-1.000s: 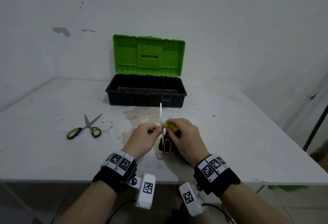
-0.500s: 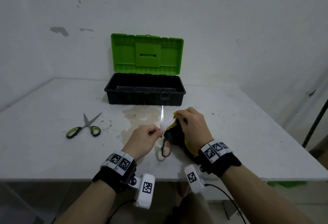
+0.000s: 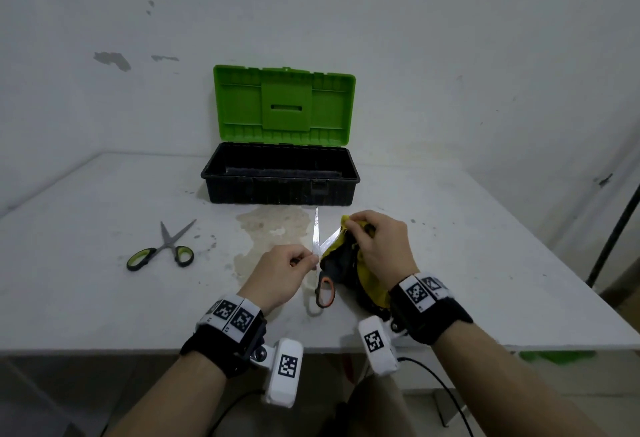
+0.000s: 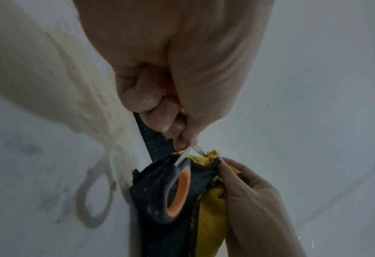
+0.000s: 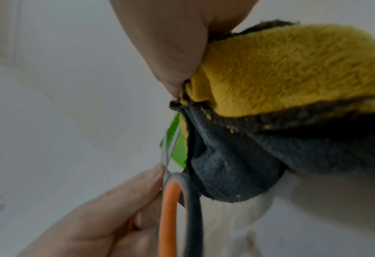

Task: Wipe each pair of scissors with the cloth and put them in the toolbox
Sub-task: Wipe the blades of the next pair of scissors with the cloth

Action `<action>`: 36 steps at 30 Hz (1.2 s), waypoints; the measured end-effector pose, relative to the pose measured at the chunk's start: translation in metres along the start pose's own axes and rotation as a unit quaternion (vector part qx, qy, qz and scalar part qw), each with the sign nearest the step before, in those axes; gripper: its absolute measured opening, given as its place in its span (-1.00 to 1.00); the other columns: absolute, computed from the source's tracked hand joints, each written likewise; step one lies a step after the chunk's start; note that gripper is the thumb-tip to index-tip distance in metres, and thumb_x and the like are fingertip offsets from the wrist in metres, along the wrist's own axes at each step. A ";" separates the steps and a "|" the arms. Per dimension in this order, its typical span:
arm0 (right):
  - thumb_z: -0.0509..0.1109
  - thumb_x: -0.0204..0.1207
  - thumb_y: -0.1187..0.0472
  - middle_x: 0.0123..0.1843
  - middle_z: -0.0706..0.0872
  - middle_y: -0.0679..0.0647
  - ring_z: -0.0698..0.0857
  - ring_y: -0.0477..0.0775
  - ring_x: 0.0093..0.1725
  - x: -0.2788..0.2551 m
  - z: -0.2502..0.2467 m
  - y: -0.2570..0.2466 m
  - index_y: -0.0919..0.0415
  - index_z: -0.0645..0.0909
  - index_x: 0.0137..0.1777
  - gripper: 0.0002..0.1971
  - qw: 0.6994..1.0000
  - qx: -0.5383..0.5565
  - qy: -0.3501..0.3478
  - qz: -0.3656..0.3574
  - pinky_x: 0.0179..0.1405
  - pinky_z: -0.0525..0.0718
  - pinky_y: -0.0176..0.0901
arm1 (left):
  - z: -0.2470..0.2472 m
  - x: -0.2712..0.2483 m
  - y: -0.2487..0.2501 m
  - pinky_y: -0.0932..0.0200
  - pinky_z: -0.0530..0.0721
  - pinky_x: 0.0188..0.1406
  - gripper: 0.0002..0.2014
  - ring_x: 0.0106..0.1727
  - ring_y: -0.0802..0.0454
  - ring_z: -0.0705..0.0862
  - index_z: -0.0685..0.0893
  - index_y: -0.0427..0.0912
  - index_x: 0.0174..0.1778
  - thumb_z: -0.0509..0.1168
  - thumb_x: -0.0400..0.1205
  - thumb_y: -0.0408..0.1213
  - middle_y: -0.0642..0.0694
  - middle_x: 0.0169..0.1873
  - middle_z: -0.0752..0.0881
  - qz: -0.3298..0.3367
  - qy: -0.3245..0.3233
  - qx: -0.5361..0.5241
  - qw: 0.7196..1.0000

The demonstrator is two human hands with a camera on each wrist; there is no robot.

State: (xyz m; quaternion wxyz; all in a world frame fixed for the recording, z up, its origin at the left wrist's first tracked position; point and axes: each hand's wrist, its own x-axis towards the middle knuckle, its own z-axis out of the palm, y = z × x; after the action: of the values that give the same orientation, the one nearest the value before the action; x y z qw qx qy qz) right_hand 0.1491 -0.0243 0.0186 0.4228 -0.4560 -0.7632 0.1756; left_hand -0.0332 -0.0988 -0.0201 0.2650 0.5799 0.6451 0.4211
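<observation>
My left hand (image 3: 292, 263) grips a pair of orange-and-grey handled scissors (image 3: 323, 289) near the pivot, its blades spread apart and pointing away from me. My right hand (image 3: 375, 246) pinches a yellow and dark grey cloth (image 3: 349, 260) around the right blade near its tip. In the left wrist view the orange handle loop (image 4: 177, 193) hangs in front of the cloth (image 4: 210, 208). The right wrist view shows the cloth (image 5: 281, 73) bunched under my thumb, beside the scissors (image 5: 171, 205). A second pair, with green handles (image 3: 162, 249), lies on the table at the left. The toolbox (image 3: 280, 176) stands behind, lid up.
The white table (image 3: 485, 263) has a yellowish stain (image 3: 273, 228) in front of the toolbox. Its front edge runs just under my wrists. White walls close in behind and at the left. A dark pole (image 3: 613, 228) leans at the far right.
My right hand has slid the cloth up along the right blade, away from the handles toward the tip. The left hand has kept its hold in nearly the same place.
</observation>
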 end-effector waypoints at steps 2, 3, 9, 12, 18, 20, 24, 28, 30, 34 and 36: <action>0.46 0.58 0.07 -0.19 0.78 -0.18 0.70 -0.24 -0.13 -0.003 -0.003 -0.005 0.05 0.79 -0.06 -0.89 1.000 0.028 -0.011 -0.009 -0.09 0.56 -0.52 | 0.000 0.001 -0.001 0.18 0.49 -0.35 -0.76 -0.48 0.17 0.52 0.77 -0.02 -0.28 0.34 0.68 -0.09 0.15 -0.54 0.60 -0.015 0.003 -0.012 1.000; 0.46 0.58 0.06 -0.19 0.78 -0.18 0.70 -0.26 -0.12 -0.007 -0.002 -0.008 0.04 0.78 -0.06 -0.89 0.999 0.034 -0.031 -0.017 -0.11 0.54 -0.57 | 0.000 0.003 0.000 0.19 0.48 -0.36 -0.77 -0.48 0.18 0.51 0.78 -0.03 -0.26 0.34 0.68 -0.09 0.16 -0.54 0.59 -0.017 0.006 -0.013 1.000; 0.40 0.59 -0.03 0.04 0.63 -0.17 0.56 -0.15 0.06 -0.016 0.009 -0.002 -0.08 0.73 -0.07 -0.89 0.996 -0.049 -0.053 -0.043 0.13 0.53 -0.11 | 0.002 0.003 0.004 0.23 0.50 -0.30 -0.78 -0.42 0.22 0.56 0.79 -0.05 -0.21 0.34 0.68 -0.09 0.15 -0.48 0.65 -0.003 0.000 0.001 1.000; 0.33 0.61 -0.05 0.12 0.51 -0.11 0.38 0.02 0.16 -0.020 0.010 -0.003 -0.13 0.69 -0.06 -0.88 0.971 -0.218 -0.004 -0.092 0.04 0.20 -0.04 | 0.002 -0.001 0.003 0.22 0.52 -0.24 -0.77 -0.29 0.14 0.65 0.80 -0.05 -0.18 0.32 0.70 -0.07 0.08 -0.35 0.73 0.003 0.002 0.022 1.000; 0.26 0.65 0.05 -0.03 0.69 -0.10 0.63 0.04 0.03 -0.027 0.020 -0.012 -0.07 0.72 -0.05 -0.81 0.978 -0.192 -0.036 -0.075 0.02 0.31 -0.07 | 0.007 -0.001 0.006 0.21 0.50 -0.28 -0.75 -0.39 0.15 0.59 0.79 -0.09 -0.20 0.31 0.70 -0.08 0.08 -0.44 0.68 0.014 0.006 0.008 1.000; 0.31 0.63 -0.01 0.08 0.69 -0.03 0.65 0.02 0.06 -0.034 0.025 -0.010 -0.04 0.74 0.08 -0.80 0.989 -0.122 -0.020 -0.079 0.10 0.53 -0.07 | 0.006 0.000 0.006 0.18 0.49 -0.33 -0.75 -0.47 0.20 0.53 0.80 -0.08 -0.20 0.32 0.70 -0.08 0.12 -0.52 0.63 0.009 0.008 -0.019 1.000; 0.40 0.63 0.10 0.24 0.66 0.04 0.63 -0.06 0.17 -0.035 0.027 -0.007 0.09 0.67 0.34 -0.69 0.998 -0.006 -0.033 -0.054 0.23 0.57 -0.29 | 0.003 0.001 0.007 0.18 0.51 -0.34 -0.76 -0.51 0.25 0.51 0.78 -0.05 -0.23 0.33 0.69 -0.08 0.18 -0.57 0.61 0.006 0.004 -0.039 0.999; 0.47 0.57 0.23 0.07 0.79 -0.05 0.69 -0.20 0.03 -0.031 0.023 -0.007 0.14 0.73 0.21 -0.77 0.995 0.033 -0.014 -0.098 0.15 0.62 -0.40 | -0.001 0.003 0.009 0.19 0.50 -0.32 -0.77 -0.49 0.26 0.51 0.78 -0.04 -0.23 0.34 0.69 -0.09 0.21 -0.57 0.60 0.001 0.004 -0.041 0.999; 0.49 0.55 0.22 0.03 0.80 -0.07 0.72 -0.19 0.00 -0.030 0.023 -0.006 0.12 0.76 0.15 -0.81 0.993 0.031 -0.017 -0.116 0.12 0.65 -0.37 | -0.004 0.004 0.010 0.20 0.49 -0.33 -0.77 -0.50 0.27 0.51 0.78 -0.05 -0.23 0.34 0.69 -0.09 0.20 -0.56 0.61 0.007 0.004 -0.033 0.999; 0.47 0.57 0.19 -0.03 0.76 -0.06 0.70 -0.12 -0.06 -0.029 0.025 -0.001 0.07 0.79 0.09 -0.86 0.989 -0.001 -0.006 -0.148 0.02 0.66 -0.27 | -0.004 0.002 0.013 0.16 0.52 -0.34 -0.75 -0.47 0.17 0.51 0.77 -0.10 -0.24 0.33 0.70 -0.09 0.09 -0.50 0.61 0.024 0.000 -0.015 1.000; 0.45 0.59 0.19 -0.03 0.73 -0.06 0.68 -0.16 -0.05 -0.027 0.025 0.000 0.07 0.78 0.09 -0.86 0.991 0.008 -0.003 -0.135 0.04 0.62 -0.35 | -0.004 0.001 0.015 0.18 0.52 -0.34 -0.75 -0.47 0.20 0.51 0.78 -0.10 -0.23 0.33 0.70 -0.09 0.08 -0.48 0.62 0.028 0.000 -0.010 1.000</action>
State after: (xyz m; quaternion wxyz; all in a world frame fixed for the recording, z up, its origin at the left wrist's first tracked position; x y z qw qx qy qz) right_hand 0.1353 -0.0445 -0.0088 0.4437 -0.3448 -0.8178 0.1242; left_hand -0.0288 -0.0990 -0.0057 0.2590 0.5949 0.6243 0.4351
